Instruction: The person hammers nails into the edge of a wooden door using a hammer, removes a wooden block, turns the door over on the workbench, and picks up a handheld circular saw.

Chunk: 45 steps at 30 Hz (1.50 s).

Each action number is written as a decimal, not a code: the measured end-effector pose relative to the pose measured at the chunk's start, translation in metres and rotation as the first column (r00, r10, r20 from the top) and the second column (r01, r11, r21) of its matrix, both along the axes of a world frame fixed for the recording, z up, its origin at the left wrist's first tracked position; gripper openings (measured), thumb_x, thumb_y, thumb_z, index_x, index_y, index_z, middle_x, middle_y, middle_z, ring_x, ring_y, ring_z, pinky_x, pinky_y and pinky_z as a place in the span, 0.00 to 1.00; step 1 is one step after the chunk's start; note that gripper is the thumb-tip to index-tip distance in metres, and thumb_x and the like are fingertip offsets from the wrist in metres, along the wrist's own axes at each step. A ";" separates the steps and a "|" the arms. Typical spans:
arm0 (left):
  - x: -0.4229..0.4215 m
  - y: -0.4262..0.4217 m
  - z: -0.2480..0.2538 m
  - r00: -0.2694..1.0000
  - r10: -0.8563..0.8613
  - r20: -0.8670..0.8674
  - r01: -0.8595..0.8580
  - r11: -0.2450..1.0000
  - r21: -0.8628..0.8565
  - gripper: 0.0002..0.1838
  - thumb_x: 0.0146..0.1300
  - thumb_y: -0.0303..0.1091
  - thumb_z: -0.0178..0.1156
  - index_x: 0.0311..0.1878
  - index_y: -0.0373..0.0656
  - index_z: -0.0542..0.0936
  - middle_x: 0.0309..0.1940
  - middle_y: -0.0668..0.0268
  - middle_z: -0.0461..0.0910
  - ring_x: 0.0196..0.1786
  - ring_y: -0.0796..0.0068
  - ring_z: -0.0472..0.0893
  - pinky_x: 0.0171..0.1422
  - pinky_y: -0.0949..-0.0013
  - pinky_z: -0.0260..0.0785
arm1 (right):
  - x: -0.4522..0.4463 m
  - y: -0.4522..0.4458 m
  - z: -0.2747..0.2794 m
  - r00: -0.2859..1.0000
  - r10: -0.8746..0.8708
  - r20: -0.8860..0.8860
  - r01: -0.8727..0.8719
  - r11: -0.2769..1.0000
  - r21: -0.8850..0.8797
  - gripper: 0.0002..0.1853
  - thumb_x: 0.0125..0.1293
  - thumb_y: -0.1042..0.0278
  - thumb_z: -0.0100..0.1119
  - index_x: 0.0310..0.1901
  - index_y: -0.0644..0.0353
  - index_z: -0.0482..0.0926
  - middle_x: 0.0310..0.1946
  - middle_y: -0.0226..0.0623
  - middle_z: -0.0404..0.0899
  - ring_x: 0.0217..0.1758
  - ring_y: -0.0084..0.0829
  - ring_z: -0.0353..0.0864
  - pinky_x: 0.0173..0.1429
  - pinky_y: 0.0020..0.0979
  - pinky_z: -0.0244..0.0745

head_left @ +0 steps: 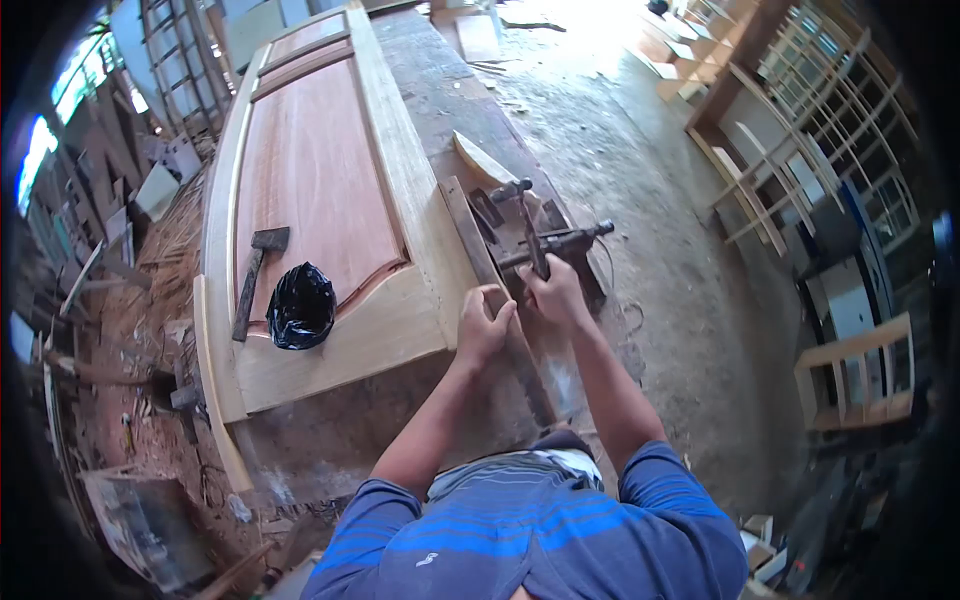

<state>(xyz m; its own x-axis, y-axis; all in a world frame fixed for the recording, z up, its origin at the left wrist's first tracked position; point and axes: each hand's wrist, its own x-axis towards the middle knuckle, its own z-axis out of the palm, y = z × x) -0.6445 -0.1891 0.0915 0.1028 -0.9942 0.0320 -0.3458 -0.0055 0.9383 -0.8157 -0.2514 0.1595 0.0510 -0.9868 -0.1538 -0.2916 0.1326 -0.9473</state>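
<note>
My right hand [556, 293] is wrapped round the handle of a hammer [531, 232], whose metal head points away from me. My left hand [484, 326] is closed in a pinch at the edge of a narrow dark wooden strip [474, 236]; whatever lies between the fingertips is too small to make out. This strip runs along the right side of a panelled wooden door [318, 165] lying flat on the bench. A second hammer [257, 268] and a black plastic bag [301, 308] rest on the door. Just beyond my right hand lies a dark metal tool [575, 240].
A curved pale wood offcut [484, 160] is on the workbench [432, 82]. Wood scraps and shavings litter the floor at left. Wooden frames [840, 130] and a small slatted wooden piece [858, 376] stand to the right, past the concrete floor [680, 230].
</note>
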 end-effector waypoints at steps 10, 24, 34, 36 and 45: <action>-0.074 -0.098 -0.035 0.641 0.341 0.688 -0.379 0.920 -0.103 0.48 0.68 0.52 0.71 0.86 0.45 0.63 0.89 0.39 0.50 0.89 0.33 0.54 0.93 0.38 0.46 | -0.013 -0.253 -0.083 0.652 0.216 -0.727 -0.419 0.902 -0.107 0.23 0.75 0.49 0.69 0.53 0.64 0.83 0.52 0.61 0.90 0.60 0.61 0.89 0.67 0.55 0.82; -0.079 -0.099 -0.023 0.614 0.397 0.682 -0.437 0.891 -0.124 0.40 0.66 0.35 0.65 0.83 0.48 0.69 0.89 0.43 0.56 0.88 0.38 0.60 0.94 0.39 0.50 | -0.085 -0.294 -0.115 0.069 0.653 -0.754 -0.726 0.551 0.411 0.32 0.69 0.36 0.69 0.49 0.65 0.93 0.53 0.55 0.92 0.60 0.56 0.92 0.66 0.50 0.86; -0.080 -0.096 -0.026 0.616 0.398 0.679 -0.445 0.888 -0.116 0.39 0.67 0.34 0.63 0.83 0.49 0.69 0.89 0.43 0.55 0.88 0.40 0.62 0.94 0.38 0.50 | -0.167 -0.379 -0.130 0.932 0.167 0.322 -0.259 0.928 0.268 0.26 0.77 0.38 0.70 0.30 0.49 0.73 0.18 0.21 0.66 0.17 0.19 0.65 0.21 0.29 0.60; -0.079 -0.099 -0.029 0.607 0.413 0.679 -0.449 0.883 -0.137 0.40 0.66 0.35 0.64 0.83 0.50 0.69 0.90 0.43 0.54 0.88 0.39 0.61 0.94 0.37 0.50 | -0.176 -0.391 -0.108 0.873 -0.019 0.487 -0.189 0.908 0.374 0.30 0.75 0.31 0.69 0.29 0.45 0.69 0.17 0.18 0.63 0.15 0.17 0.60 0.19 0.28 0.55; -0.129 -0.156 -0.019 0.752 0.302 0.586 -0.046 0.911 -0.411 0.28 0.66 0.37 0.69 0.69 0.38 0.82 0.73 0.43 0.79 0.78 0.42 0.75 0.89 0.42 0.59 | -0.162 -0.411 -0.133 0.929 -0.145 0.342 -0.005 0.915 0.402 0.37 0.79 0.19 0.45 0.24 0.43 0.65 0.14 0.22 0.60 0.12 0.24 0.57 0.17 0.33 0.54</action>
<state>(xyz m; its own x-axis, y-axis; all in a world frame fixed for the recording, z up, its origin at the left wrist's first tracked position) -0.7734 -0.3452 0.0720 0.1019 -0.8652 0.4910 -0.8769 0.1549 0.4550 -0.9774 -0.6629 0.0261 0.1096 -0.8530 -0.5102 0.0802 0.5193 -0.8508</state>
